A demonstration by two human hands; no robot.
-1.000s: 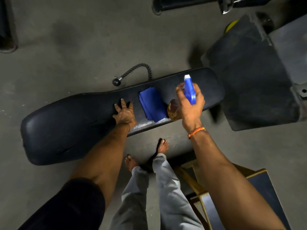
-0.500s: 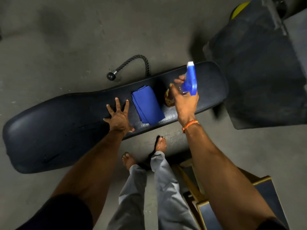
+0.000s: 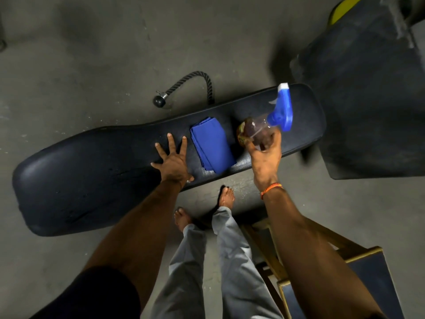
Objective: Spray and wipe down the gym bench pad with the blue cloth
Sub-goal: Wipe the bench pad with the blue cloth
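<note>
On the concrete floor [image 3: 96, 54], a rope handle [image 3: 184, 85] lies behind the bench pad [image 3: 87, 171]. The folded blue cloth [image 3: 212, 147] rests mid-pad, between the flat, spread left hand [image 3: 172, 163] and the spray bottle [image 3: 268, 124] gripped by the right hand [image 3: 265, 157].

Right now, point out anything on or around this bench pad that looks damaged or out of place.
The bench pad has a long crack or scuff in its cover left of the left hand. A rope handle lies loose on the floor behind it. The blue cloth lies folded on the pad, and the spray bottle sits in the right hand.
</note>
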